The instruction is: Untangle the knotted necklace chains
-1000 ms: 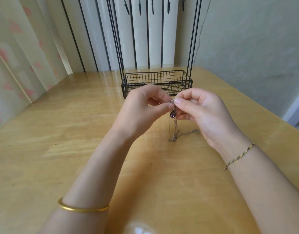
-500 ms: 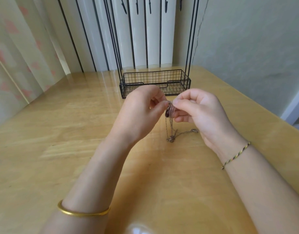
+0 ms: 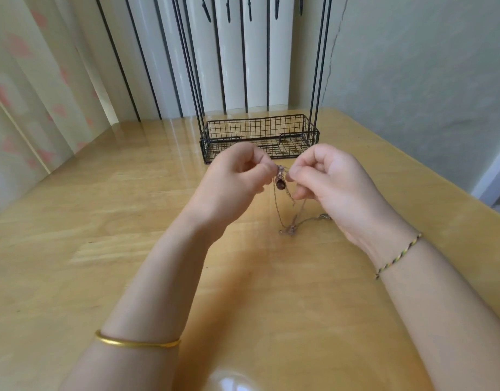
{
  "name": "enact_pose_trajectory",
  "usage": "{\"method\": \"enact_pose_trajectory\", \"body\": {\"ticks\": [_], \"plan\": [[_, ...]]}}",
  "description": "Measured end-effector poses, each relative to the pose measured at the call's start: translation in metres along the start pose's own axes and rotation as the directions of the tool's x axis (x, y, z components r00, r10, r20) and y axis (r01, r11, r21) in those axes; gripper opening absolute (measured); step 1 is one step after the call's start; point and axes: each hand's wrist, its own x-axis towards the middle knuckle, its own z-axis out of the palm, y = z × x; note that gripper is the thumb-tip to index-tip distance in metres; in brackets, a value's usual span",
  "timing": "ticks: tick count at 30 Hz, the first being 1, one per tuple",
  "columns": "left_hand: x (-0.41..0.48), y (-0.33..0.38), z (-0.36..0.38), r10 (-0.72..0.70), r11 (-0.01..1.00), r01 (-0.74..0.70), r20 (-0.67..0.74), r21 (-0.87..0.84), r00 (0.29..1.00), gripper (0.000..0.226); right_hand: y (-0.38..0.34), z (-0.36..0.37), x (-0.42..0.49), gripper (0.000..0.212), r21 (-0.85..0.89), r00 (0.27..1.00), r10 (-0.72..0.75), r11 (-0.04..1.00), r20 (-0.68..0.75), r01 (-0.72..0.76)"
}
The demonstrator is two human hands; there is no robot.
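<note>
Thin knotted necklace chains (image 3: 284, 210) hang between my two hands above the wooden table (image 3: 73, 221). A small dark purple pendant (image 3: 280, 184) dangles just under the pinch point. My left hand (image 3: 232, 182) pinches the top of the chains from the left with curled fingers. My right hand (image 3: 333, 184) pinches them from the right, thumb and fingertips close to the left hand's. The chains' lower ends and a clasp (image 3: 325, 217) trail on the table below.
A black wire basket (image 3: 260, 139) on a tall black rod stand sits on the table just behind my hands. A wall runs along the right and curtains hang on the left. A gold bangle (image 3: 136, 342) is on my left wrist, a braided cord (image 3: 398, 255) on my right.
Both hands have kept pinching the chains and shifted slightly apart. The pendant has swung a little and the hanging loops have spread wider.
</note>
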Motion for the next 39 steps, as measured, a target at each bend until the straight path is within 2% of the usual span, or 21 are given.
{"method": "enact_pose_trajectory", "body": {"ticks": [2, 4, 8, 12, 16, 21, 25, 28, 30, 39], "plan": [[0.0006, -0.0027, -0.0015, -0.076, 0.994, 0.078, 0.035, -0.081, 0.997, 0.013, 0.0000, 0.0014, 0.0000, 0.008, -0.074, 0.999, -0.047, 0.996, -0.008, 0.046], [0.0010, -0.0044, -0.0017, -0.096, 0.994, 0.098, 0.039, -0.052, 0.995, 0.011, -0.0006, 0.0008, 0.0000, 0.007, -0.084, 0.998, -0.065, 0.994, -0.024, 0.063], [0.0003, -0.0024, -0.0014, -0.003, 0.986, -0.003, 0.036, 0.168, 0.999, 0.010, -0.0017, -0.0018, -0.0004, 0.014, -0.012, 0.998, -0.044, 0.999, -0.050, 0.043], [-0.0013, 0.0017, -0.0010, 0.079, 0.953, -0.097, 0.073, 0.286, 0.994, 0.010, -0.0012, 0.0018, 0.0003, 0.017, 0.141, 0.996, 0.070, 0.988, -0.046, -0.063], [-0.0019, 0.0003, 0.0006, 0.047, 0.998, -0.049, 0.044, 0.031, 0.998, 0.008, -0.0029, -0.0013, 0.0003, 0.017, 0.389, 0.986, 0.160, 0.906, 0.049, -0.166], [-0.0008, 0.0002, -0.0008, -0.011, 0.989, 0.016, 0.029, -0.148, 1.000, 0.011, 0.0001, -0.0009, -0.0007, 0.019, 0.278, 0.989, 0.119, 0.951, 0.088, -0.139], [-0.0011, 0.0024, -0.0012, 0.000, 0.985, 0.005, 0.030, -0.172, 1.000, 0.013, -0.0007, -0.0019, -0.0011, 0.021, 0.276, 0.995, 0.061, 0.958, 0.081, -0.081], [-0.0017, 0.0032, -0.0007, 0.012, 0.985, -0.008, 0.023, -0.171, 1.000, 0.013, -0.0011, -0.0013, -0.0029, 0.009, 0.165, 0.995, 0.020, 0.986, 0.100, -0.036], [-0.0015, 0.0027, -0.0011, 0.010, 0.987, -0.008, 0.013, -0.163, 1.000, 0.015, -0.0001, -0.0003, -0.0033, 0.011, 0.126, 0.996, -0.006, 0.992, 0.091, -0.005], [-0.0020, 0.0039, -0.0055, 0.020, 0.978, -0.012, 0.040, -0.206, 0.999, 0.018, -0.0001, -0.0013, -0.0023, 0.013, 0.139, 0.992, -0.035, 0.990, 0.123, 0.018]]}}
